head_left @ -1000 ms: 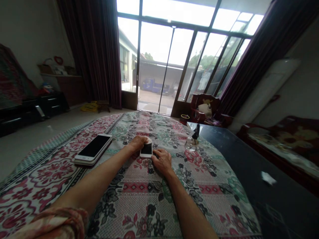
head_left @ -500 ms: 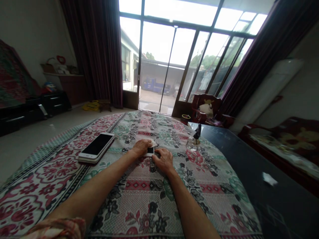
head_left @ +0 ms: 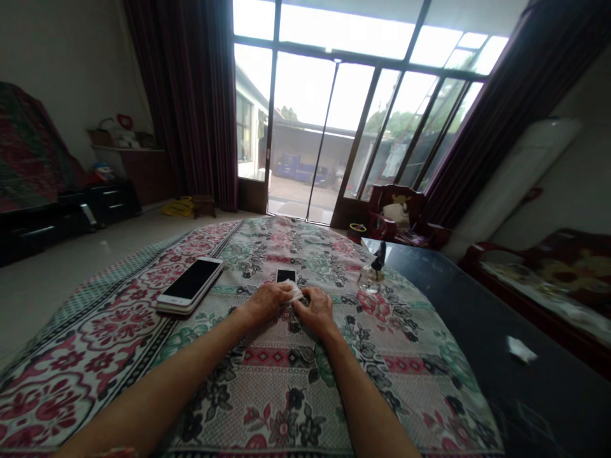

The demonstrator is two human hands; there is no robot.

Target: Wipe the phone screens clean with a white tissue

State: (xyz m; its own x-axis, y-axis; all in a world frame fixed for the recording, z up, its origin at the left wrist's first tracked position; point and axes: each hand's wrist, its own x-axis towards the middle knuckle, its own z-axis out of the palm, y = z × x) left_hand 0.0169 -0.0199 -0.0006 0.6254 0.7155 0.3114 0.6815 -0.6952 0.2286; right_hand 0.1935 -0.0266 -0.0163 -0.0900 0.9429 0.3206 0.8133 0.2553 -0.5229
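A small phone (head_left: 286,275) with a white frame and dark screen lies on the patterned cloth in front of me; its near end is hidden. My left hand (head_left: 268,301) presses a crumpled white tissue (head_left: 296,293) against that near end, fingers closed over it. At the phone's lower right edge, my right hand (head_left: 316,309) has its fingers curled and appears to hold the phone there. A larger white phone (head_left: 191,282) rests to the left, stacked on another flat thing.
The floral tablecloth (head_left: 286,381) covers the rounded table. A clear glass object (head_left: 370,278) with a dark top stands at the right. Beyond is a dark glossy surface (head_left: 443,280) with a crumpled white tissue (head_left: 521,349). A red wooden chair (head_left: 396,210) stands farther back.
My left hand and the tissue have slid from the small phone's far end to its near end, exposing the upper screen. My right hand stays close to its edge.
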